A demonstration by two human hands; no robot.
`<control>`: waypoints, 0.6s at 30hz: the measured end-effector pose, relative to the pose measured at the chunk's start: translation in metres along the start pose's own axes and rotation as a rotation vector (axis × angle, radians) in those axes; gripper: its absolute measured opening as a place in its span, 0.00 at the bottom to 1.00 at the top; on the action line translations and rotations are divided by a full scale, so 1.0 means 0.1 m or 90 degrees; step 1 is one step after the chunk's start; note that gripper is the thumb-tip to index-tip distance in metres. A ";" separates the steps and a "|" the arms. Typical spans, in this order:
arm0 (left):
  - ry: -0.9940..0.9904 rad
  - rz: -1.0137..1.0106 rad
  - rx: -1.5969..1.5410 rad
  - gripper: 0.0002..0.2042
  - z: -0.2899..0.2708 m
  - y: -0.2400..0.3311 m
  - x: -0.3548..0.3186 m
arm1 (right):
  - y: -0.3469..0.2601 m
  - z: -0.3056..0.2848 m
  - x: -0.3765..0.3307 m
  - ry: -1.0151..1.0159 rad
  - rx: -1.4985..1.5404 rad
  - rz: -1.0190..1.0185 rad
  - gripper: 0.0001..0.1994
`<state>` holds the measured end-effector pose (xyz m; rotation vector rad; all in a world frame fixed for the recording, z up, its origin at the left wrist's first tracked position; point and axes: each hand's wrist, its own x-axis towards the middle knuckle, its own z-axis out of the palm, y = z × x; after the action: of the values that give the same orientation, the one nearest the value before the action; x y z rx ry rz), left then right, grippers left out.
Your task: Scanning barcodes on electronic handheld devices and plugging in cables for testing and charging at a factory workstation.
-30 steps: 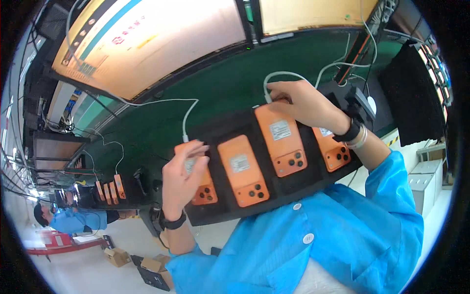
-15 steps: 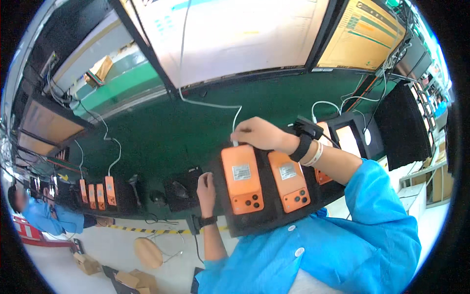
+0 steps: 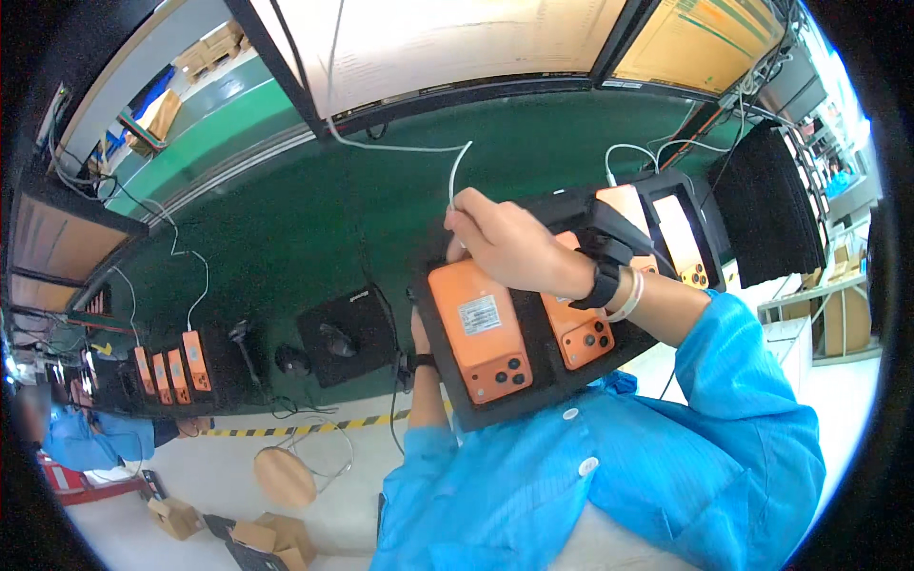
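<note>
My right hand (image 3: 514, 246) is closed around the plug end of a white cable (image 3: 455, 176) at the far end of an orange phone (image 3: 479, 328). Fingers hide the plug, so I cannot tell whether it sits in the port. That phone lies back up, white label showing, in a black foam tray (image 3: 535, 392). A second orange phone (image 3: 581, 333) lies to its right, partly under my wrist. My left hand (image 3: 419, 329) is at the tray's left edge, its fingers mostly hidden there.
Two more phones, including an orange one (image 3: 687, 249), lie at the tray's right. A black mat (image 3: 352, 328) holds a dark mouse-like device. Monitors (image 3: 457, 48) stand behind. Several cabled orange phones (image 3: 196, 362) and a co-worker's blue sleeve (image 3: 100, 438) are far left.
My left hand has come in against the tray's left edge from a spot apart from it. My right hand stays at the phone's cable end, its fingers more curled. The view has shifted.
</note>
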<state>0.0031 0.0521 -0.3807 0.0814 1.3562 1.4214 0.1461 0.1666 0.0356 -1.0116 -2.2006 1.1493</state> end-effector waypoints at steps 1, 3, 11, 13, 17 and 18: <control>-0.021 0.028 -0.021 0.21 0.01 0.05 -0.10 | -0.01 -0.09 0.00 -0.005 -0.029 0.007 0.10; -0.046 0.104 -0.065 0.20 -0.10 0.18 -0.37 | 0.04 -0.39 -0.05 0.038 -0.049 -0.037 0.10; 0.248 0.435 0.563 0.10 0.12 2.07 -2.71 | 0.74 -1.17 -0.56 -0.096 -0.361 -0.261 0.19; 0.181 0.336 0.565 0.08 0.55 2.42 -3.22 | 0.85 -1.18 -0.56 -0.113 -0.376 -0.311 0.23; 0.074 0.379 0.626 0.13 1.00 2.48 -3.59 | 0.88 -1.08 -0.57 -0.123 -0.325 -0.327 0.27; -0.015 0.360 0.712 0.13 1.25 2.54 -3.67 | 0.91 -1.07 -0.57 -0.112 -0.313 -0.345 0.27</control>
<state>0.0688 -0.0566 0.0656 1.2781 2.0520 0.8942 0.2895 0.2108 0.0155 -0.4247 -2.7347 0.4772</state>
